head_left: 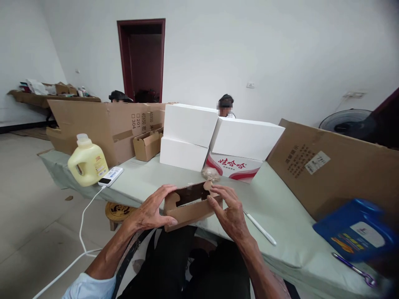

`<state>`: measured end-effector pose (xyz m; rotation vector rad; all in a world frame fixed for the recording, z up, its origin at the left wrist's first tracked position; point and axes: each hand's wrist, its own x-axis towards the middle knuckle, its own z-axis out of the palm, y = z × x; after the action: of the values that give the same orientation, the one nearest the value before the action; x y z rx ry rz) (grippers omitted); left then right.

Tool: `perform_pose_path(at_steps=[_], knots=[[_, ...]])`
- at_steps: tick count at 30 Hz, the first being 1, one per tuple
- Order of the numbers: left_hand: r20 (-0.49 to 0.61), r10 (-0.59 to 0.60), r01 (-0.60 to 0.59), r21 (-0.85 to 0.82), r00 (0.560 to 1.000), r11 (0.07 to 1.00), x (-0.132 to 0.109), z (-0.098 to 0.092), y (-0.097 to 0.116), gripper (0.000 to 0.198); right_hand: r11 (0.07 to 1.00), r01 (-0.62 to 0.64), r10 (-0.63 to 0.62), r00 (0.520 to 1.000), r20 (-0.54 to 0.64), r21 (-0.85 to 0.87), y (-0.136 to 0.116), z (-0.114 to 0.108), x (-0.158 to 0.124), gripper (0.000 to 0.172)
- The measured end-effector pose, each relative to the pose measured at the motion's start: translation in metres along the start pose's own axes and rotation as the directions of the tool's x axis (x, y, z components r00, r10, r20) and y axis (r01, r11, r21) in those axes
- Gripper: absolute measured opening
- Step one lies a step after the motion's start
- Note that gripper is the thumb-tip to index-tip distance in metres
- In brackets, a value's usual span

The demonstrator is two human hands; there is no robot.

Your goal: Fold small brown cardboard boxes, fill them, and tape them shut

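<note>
A small brown cardboard box (pixel 190 207), partly folded with its flaps up, sits between both hands just above the near edge of the green-covered table (pixel 280 207). My left hand (pixel 152 209) grips its left end, thumb along the front wall and fingers curled over the top. My right hand (pixel 229 209) holds the right end, fingers pressing a tab near the top flap. Dark trousers show under the box.
Three white boxes (pixel 218 137) are stacked on a red-printed carton (pixel 233 166) ahead. There is a yellow bottle (pixel 87 162) and white power bank (pixel 110 175) with cable at left, a white pen (pixel 260 228) beside my right hand, large cardboard sheets (pixel 336 170), a blue jug (pixel 358 230), and two people behind.
</note>
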<state>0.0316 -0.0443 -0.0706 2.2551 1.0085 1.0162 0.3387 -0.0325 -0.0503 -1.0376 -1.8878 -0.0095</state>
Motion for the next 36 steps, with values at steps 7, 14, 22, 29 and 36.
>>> perform_pose_path(at_steps=[7, 14, 22, 29, 36], knots=[[-0.013, 0.007, -0.007, -0.016, 1.0, 1.0, 0.001, -0.002, 0.004, 0.086, 0.854, 0.37, -0.301, 0.925, 0.231, -0.365, -0.006, -0.003, 0.06, 0.014], [-0.018, -0.003, 0.003, -0.014, 1.0, 1.0, 0.002, -0.001, 0.001, 0.08, 0.722, 0.602, -0.41, 0.769, 0.491, -0.34, 0.002, 0.023, 0.088, 0.006], [-0.024, 0.014, -0.013, 0.022, 1.0, 1.0, -0.002, -0.001, 0.0, 0.072, 0.821, 0.563, -0.474, 0.762, 0.442, -0.09, 0.001, 0.023, 0.077, 0.026], [-0.018, 0.011, -0.009, 0.115, 1.0, 0.993, -0.009, 0.002, 0.003, 0.066, 0.885, 0.454, -0.459, 0.823, 0.335, 0.099, -0.002, 0.028, 0.062, 0.029], [0.008, 0.037, -0.038, 0.302, 0.999, 0.953, -0.015, 0.012, 0.002, 0.09, 0.932, 0.227, -0.321, 0.88, 0.351, 0.283, -0.004, 0.03, 0.056, 0.032]])
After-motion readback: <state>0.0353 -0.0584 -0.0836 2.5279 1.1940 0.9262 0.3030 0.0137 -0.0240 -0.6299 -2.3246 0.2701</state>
